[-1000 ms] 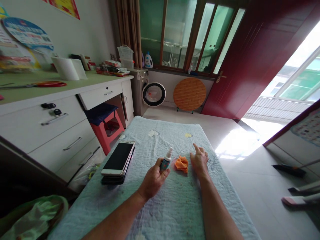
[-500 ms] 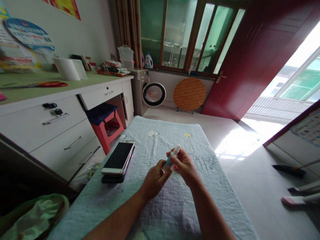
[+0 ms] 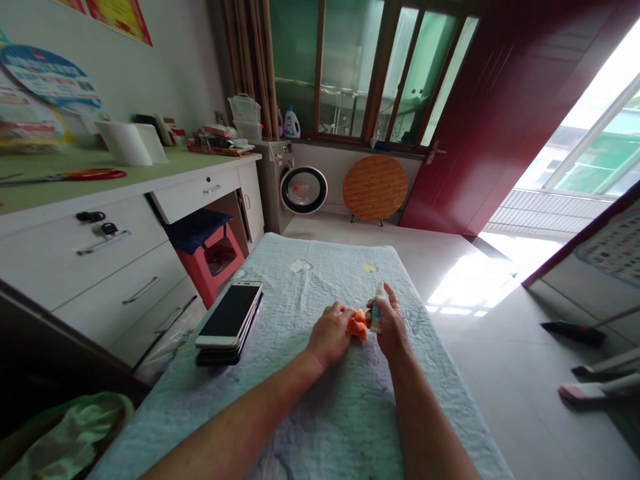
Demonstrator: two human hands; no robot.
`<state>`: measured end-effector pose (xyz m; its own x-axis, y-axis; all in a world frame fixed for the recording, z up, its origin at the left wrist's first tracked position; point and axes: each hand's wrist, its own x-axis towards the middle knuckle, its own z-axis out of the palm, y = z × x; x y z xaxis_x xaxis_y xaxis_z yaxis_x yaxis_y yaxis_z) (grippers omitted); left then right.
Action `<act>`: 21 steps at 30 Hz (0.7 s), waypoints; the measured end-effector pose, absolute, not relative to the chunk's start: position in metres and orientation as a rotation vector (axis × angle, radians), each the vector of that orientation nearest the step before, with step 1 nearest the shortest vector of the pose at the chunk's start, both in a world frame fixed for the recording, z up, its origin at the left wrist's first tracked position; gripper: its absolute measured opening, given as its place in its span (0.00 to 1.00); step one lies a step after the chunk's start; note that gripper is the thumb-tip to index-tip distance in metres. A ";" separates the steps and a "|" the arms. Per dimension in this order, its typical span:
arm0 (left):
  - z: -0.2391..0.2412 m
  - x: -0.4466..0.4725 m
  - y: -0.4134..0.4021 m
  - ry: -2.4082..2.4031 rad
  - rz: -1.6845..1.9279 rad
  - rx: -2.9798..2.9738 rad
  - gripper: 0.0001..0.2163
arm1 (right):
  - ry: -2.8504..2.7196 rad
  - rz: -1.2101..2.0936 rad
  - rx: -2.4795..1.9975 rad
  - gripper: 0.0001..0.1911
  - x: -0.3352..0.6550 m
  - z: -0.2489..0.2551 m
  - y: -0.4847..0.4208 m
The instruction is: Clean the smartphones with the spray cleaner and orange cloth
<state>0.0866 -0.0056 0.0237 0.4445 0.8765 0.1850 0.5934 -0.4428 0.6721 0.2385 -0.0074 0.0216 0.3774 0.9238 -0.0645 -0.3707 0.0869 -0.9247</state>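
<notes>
1. The right hand [image 3: 393, 327] is wrapped around the spray bottle [image 3: 376, 319], keeping it roughly upright, its white top [image 3: 381, 291] above the curled fingers.
2. The bottle should be light, with a smooth, fairly firm wall that may turn slippery if wet. The best hold is probably around its labelled body, below the top, leaving that free to press.
3. Just left of this grip, the orange cloth [image 3: 359, 325] lies bunched on the covered table. It looks thin, soft and nearly weightless, unlikely to be harmed by squeezing; a pinch on any raised fold should lift it.
4. The left hand [image 3: 330, 335], on the cloth's other side, has its fingertips against it; I cannot tell whether they have closed on a fold.
5. Well left of the 2 hands sits a stack of phones [image 3: 231, 313], a pale one with a dark screen on top. Beneath everything spreads the quilted cover [image 3: 300, 293].
6. Against 0.5 s ago: then the 2 hands met on the bottle and hid the cloth; now only 1 hand, the right, has the bottle, the left has gone to the cloth, and the cloth shows again. The phones lie as they did.
</notes>
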 end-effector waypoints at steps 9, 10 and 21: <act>0.029 0.060 0.005 0.999 1.147 1.152 0.07 | -0.854 1.163 -1.147 0.28 0.229 0.020 -0.011; 0.028 0.056 0.002 0.935 1.135 0.957 0.09 | -0.886 1.178 -1.170 0.26 0.226 0.021 -0.011; 0.015 0.032 -0.002 0.550 1.096 0.314 0.08 | -1.102 1.286 -1.242 0.15 0.200 0.025 -0.018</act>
<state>0.0322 -0.0016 0.0154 0.3436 0.9011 -0.2645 -0.7502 0.4328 0.4999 0.1995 -0.0183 0.0250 0.0212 0.9955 -0.0921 -0.0618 -0.0907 -0.9940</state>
